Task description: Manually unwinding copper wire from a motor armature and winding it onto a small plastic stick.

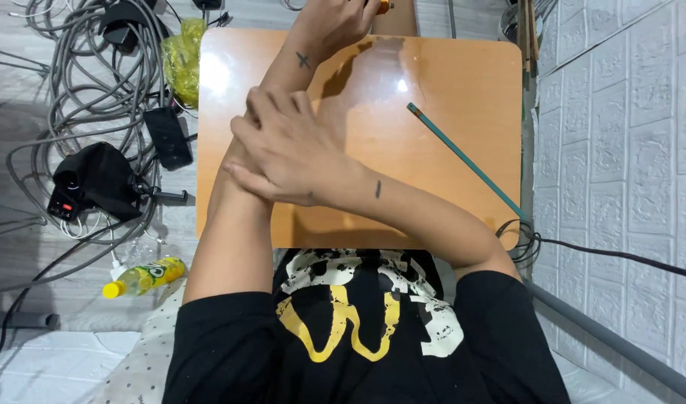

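Observation:
My left arm reaches across the small orange-brown table (470,82) to its far edge. There my left hand (335,21) is curled and partly cut off by the frame, with a small orange object (385,6) sticking out of it. My right hand (287,150) lies across my left forearm, fingers spread and resting flat on the skin, holding nothing. A long thin teal stick (462,157) lies diagonally on the right half of the table, apart from both hands.
On the floor to the left lie a tangle of grey cables (81,82), a black device (96,179), a black phone-like slab (167,138), a yellow plastic bag (184,60) and a yellow-green bottle (144,277). A white brick-pattern wall (627,150) stands on the right, with a grey pipe (620,344).

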